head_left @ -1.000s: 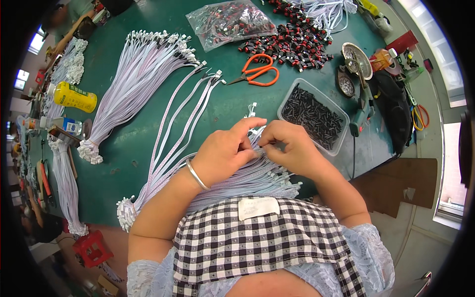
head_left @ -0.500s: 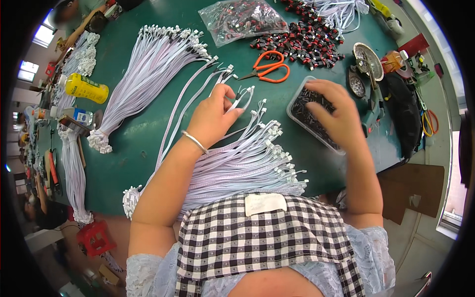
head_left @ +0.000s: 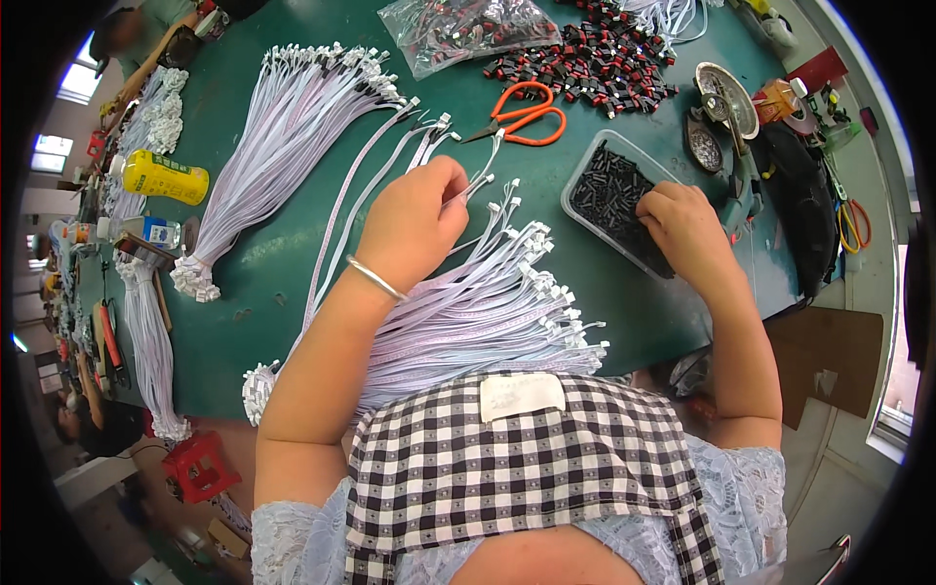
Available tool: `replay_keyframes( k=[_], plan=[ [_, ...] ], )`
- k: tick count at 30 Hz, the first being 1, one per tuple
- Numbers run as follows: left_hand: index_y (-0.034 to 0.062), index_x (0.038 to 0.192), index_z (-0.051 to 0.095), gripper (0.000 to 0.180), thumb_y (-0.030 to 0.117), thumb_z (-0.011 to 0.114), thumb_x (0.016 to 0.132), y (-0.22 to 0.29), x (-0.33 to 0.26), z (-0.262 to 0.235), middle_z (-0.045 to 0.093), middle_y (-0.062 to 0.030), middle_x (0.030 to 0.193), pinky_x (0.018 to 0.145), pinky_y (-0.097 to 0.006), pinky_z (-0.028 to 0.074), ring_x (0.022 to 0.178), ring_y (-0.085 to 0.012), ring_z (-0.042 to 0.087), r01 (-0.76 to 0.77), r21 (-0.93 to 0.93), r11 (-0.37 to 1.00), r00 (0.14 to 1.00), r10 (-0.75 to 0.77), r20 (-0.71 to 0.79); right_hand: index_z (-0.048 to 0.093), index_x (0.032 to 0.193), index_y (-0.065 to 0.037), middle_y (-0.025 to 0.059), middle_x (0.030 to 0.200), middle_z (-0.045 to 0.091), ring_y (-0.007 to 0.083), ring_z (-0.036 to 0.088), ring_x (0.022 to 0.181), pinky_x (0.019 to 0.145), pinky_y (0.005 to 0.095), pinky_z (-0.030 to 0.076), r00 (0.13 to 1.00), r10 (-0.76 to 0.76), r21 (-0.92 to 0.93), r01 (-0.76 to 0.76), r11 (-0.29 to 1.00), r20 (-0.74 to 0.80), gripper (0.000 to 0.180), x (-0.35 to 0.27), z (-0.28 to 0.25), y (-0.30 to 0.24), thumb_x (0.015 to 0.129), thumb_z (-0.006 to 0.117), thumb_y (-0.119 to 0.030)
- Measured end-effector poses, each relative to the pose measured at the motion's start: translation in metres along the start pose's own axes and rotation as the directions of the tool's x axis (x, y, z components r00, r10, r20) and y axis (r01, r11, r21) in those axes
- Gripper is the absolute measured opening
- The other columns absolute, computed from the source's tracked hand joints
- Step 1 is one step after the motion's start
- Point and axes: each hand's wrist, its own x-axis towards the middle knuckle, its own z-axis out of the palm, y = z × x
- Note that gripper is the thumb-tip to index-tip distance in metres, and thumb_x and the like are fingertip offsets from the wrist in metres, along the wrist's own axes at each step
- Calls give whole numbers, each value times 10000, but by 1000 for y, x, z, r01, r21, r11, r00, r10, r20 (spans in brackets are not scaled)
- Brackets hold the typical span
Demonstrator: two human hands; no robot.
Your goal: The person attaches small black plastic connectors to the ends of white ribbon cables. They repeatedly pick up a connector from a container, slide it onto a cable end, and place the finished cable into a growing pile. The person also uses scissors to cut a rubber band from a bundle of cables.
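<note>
My left hand point(head_left: 414, 214) is closed in a pinch on the end of a thin white cable point(head_left: 482, 182), and its tip sticks out past the fingers. Under and beside that wrist spreads a bundle of white cables point(head_left: 458, 327) with small white connectors. My right hand point(head_left: 684, 226) reaches over the near right side of a clear plastic box point(head_left: 569, 207). Short black tubes point(head_left: 609, 183) fill the box. The right fingertips are drawn together among the tubes; what they pinch is hidden.
Orange-handled scissors point(head_left: 522, 117) lie beyond my hands. Behind them are a pile of red-and-black connectors point(head_left: 595, 68) and a clear bag point(head_left: 468, 34). A second cable bundle point(head_left: 292, 127) and a yellow bottle point(head_left: 166, 177) are at the left. A metal dish point(head_left: 729, 97) stands right.
My right hand has drawn back from the middle of the box toward its near right side, and its spread fingers have come together. My left hand has shifted slightly, still pinching the cable.
</note>
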Motion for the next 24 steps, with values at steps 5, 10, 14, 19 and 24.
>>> replay_keyframes(
  k=[5,10,14,19,24],
  plan=[
    [23,1218,505,341,68,553,884,17,11,-11,570,-22,884,590,-198,452,693,-68,536,186,-588,787,966,-38,255,624,925,-56,106,855,609,312,589,866,765,407,453,996,-71,49,74,996,-62,238,7,0,-7,727,707,-159],
    [39,1053,576,166,127,570,912,43,9,-8,558,28,777,544,-182,421,635,-33,515,120,-527,841,968,20,252,614,873,-75,91,851,605,303,587,872,772,414,449,997,-74,30,73,997,26,164,7,4,-6,741,690,-137],
    [50,999,560,111,116,571,911,41,-11,2,539,33,756,527,-184,402,618,-31,498,302,-677,671,925,-33,380,628,849,-90,75,823,613,286,602,838,734,403,466,999,-35,29,36,999,-12,117,3,4,-2,774,673,-166],
    [39,1006,566,115,86,585,903,20,-32,15,543,30,763,559,-179,405,637,-41,498,520,-802,294,850,-84,520,640,851,-84,75,794,619,292,611,801,701,410,484,992,-52,32,56,998,-114,100,3,6,-4,791,665,-159],
    [37,1024,572,125,114,573,926,12,-36,22,546,29,767,582,-172,407,653,-36,495,503,-848,167,862,-23,506,659,887,-56,99,820,654,306,627,779,704,397,502,972,-28,195,75,978,-234,99,3,-2,-14,800,647,-104]
  ],
)
